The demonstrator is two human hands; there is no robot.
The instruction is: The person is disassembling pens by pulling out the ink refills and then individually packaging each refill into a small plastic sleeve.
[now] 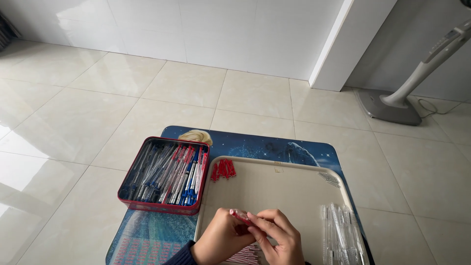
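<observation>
Grip: both hands meet over the near edge of the tray, fingers pinched together on one small red pen part (pixel 241 216) held between them.
Left hand: the left hand (pixel 223 239) curls from the lower left, its thumb and fingertips closed on the near end of the red part.
Right hand: the right hand (pixel 277 234) comes in from the right, its fingers (pixel 260 222) pressed along the top of the same part; the two hands touch.
Held piece: short, red and partly see-through; its exact shape is hidden by the fingers.
Under the hands: a bundle of pinkish red-and-white thin refills (pixel 247 255) lies on the tray just below the wrists.
Tray: a beige tray (pixel 274 189) with rounded corners sits on a low blue picture-printed table (pixel 255 145).
Red pile: a small heap of red caps (pixel 223 170) rests at the tray's far left corner, well apart from the hands.
Clear barrels: a row of clear pen barrels (pixel 341 233) lies along the tray's right edge, near the right hand.
Springs: a small cluster of metal springs (pixel 329 179) sits at the far right of the tray.
Tin: a red rectangular tin (pixel 159 206) just left of the tray holds finished pens (pixel 169 174) with blue and red tips.
Floor: pale glossy tiles (pixel 98 98); a grey fan stand (pixel 392 105) stands at the far right.
</observation>
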